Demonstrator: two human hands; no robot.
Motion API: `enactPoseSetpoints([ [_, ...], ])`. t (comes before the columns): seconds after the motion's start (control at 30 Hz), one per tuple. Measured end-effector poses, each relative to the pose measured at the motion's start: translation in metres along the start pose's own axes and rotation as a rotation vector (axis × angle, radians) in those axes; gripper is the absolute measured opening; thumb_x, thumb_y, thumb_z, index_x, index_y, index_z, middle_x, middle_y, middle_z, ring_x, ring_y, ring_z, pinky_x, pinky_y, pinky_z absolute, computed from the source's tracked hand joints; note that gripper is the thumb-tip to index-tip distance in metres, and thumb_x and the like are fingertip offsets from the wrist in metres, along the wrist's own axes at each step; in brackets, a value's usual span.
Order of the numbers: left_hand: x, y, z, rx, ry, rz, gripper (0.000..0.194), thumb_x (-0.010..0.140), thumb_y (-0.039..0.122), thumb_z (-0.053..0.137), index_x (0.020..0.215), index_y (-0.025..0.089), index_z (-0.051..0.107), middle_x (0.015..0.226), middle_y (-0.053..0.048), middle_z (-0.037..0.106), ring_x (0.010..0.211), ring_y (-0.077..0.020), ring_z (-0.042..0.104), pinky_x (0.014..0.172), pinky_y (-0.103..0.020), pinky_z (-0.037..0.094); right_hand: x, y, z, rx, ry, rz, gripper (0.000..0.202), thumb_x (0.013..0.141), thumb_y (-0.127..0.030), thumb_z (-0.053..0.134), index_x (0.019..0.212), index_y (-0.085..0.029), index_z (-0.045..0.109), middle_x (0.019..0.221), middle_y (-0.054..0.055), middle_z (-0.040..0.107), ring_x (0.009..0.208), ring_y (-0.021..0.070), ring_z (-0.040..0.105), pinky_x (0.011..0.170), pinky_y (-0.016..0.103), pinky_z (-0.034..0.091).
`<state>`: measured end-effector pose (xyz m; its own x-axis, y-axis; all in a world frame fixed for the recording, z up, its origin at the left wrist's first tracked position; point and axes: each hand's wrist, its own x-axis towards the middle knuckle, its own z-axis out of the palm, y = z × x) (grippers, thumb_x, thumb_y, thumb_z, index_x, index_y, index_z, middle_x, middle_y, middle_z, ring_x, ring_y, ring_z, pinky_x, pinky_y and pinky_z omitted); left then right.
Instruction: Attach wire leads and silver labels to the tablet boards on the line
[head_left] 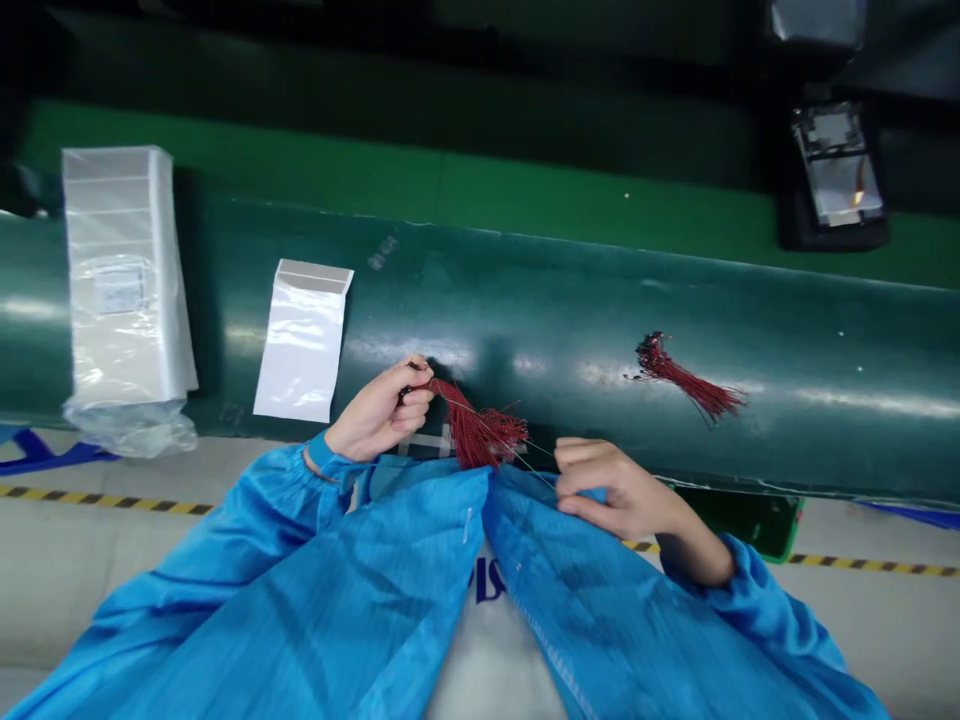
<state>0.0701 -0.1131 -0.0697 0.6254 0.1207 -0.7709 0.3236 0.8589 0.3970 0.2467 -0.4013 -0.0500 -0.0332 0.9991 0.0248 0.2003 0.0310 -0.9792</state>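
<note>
My left hand (390,405) is closed around the dark-tipped end of a bundle of thin red wires (480,425). The loose ends fan out to the right, just above the blue jacket front. With fingers pinched, my right hand (611,485) holds a thin strand (538,462) that runs taut from the bundle. Whether it is a wire or a thread, I cannot tell. A second, smaller bundle of red wires (694,383) with black ends lies on the table, up and to the right of my right hand.
On the dark green table (525,290), a flat white plastic bag (304,340) lies left of my left hand. Farther left is a stack of clear bags (124,280) with a label. An electronic device (838,165) rests on the green surface beyond, at the right.
</note>
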Motion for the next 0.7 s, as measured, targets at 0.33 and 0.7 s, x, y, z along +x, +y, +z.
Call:
enactPoseSetpoints([
  [0.33, -0.019, -0.037, 0.017, 0.077, -0.185, 0.189, 0.034, 0.088, 0.036, 0.082, 0.089, 0.025, 0.05, 0.056, 0.011, 0.035, 0.043, -0.0041, 0.015, 0.039, -0.014, 0.021, -0.001, 0.028, 0.017, 0.522, 0.853, 0.31, 0.029, 0.095, -0.042, 0.063, 0.071, -0.026, 0.059, 0.076, 0.004, 0.05, 0.069, 0.021, 0.046, 0.054, 0.034, 0.039],
  [0.7, -0.028, -0.019, 0.04, 0.692, -0.264, 0.344, 0.018, 0.099, 0.039, 0.07, 0.098, 0.022, 0.064, 0.073, 0.001, 0.054, 0.058, -0.0111, 0.045, 0.053, -0.021, 0.037, 0.087, 0.004, 0.012, -0.546, 0.232, -0.044, 0.027, 0.111, -0.041, 0.054, 0.098, -0.02, 0.065, 0.082, 0.001, 0.072, 0.076, 0.0161, 0.061, 0.091, 0.039, 0.037],
])
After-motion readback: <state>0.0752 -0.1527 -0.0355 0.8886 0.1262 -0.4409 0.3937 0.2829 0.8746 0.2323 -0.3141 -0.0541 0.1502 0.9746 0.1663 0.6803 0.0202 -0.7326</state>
